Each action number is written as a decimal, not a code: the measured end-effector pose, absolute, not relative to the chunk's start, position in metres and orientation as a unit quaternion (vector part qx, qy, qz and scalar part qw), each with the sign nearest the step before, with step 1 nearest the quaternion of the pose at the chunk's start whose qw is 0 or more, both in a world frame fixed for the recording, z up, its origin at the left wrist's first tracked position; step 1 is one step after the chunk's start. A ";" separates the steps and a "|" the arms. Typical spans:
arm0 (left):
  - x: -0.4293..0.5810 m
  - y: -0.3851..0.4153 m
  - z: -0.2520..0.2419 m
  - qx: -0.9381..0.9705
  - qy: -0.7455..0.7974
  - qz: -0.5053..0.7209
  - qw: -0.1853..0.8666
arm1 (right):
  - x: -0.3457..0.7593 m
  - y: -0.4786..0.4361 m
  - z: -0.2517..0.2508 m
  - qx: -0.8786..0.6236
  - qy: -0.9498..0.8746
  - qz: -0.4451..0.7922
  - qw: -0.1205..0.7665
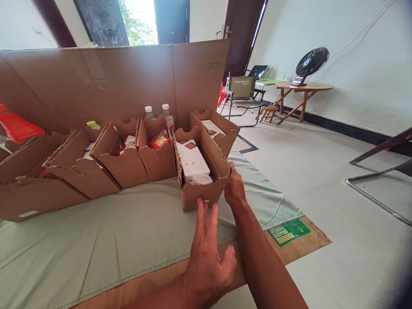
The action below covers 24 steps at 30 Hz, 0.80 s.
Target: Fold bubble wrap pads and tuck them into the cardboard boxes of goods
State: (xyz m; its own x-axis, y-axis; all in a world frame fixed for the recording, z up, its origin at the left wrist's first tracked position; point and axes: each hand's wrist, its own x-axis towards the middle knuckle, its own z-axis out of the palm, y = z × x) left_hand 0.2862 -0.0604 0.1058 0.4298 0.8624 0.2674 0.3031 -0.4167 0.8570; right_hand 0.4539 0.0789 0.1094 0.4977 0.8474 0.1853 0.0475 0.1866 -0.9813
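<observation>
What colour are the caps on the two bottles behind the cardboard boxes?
White, on both bottles; clearest in the head view, behind the open cardboard boxes.

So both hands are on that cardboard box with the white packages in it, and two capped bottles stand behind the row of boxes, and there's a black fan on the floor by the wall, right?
Not quite. The black fan stands on a round wooden table, not on the floor, as the head view shows. The rest holds: left hand and right hand are on the cardboard box with white packages, and two capped bottles stand behind the row.
</observation>
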 end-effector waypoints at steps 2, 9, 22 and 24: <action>0.293 -0.040 0.111 0.742 0.397 0.378 0.385 | 0.457 0.078 0.108 -0.564 -0.358 0.308 0.678; 0.316 0.038 0.120 0.736 0.427 0.380 0.363 | 0.454 0.078 0.105 -0.587 -0.314 0.295 0.686; 0.309 0.069 0.117 0.746 0.419 0.364 0.367 | 0.452 0.083 0.094 -0.612 -0.374 0.226 0.659; 0.282 0.047 0.113 0.762 0.406 0.356 0.357 | 0.450 0.081 0.094 -0.612 -0.400 0.204 0.650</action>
State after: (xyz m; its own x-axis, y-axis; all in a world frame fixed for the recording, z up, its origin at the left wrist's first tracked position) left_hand 0.2819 0.0469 0.1126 0.4161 0.8736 0.2525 0.3647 -0.4147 0.8337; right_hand 0.4504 0.0813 0.0941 0.5960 0.7559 0.2710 0.2252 0.1666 -0.9600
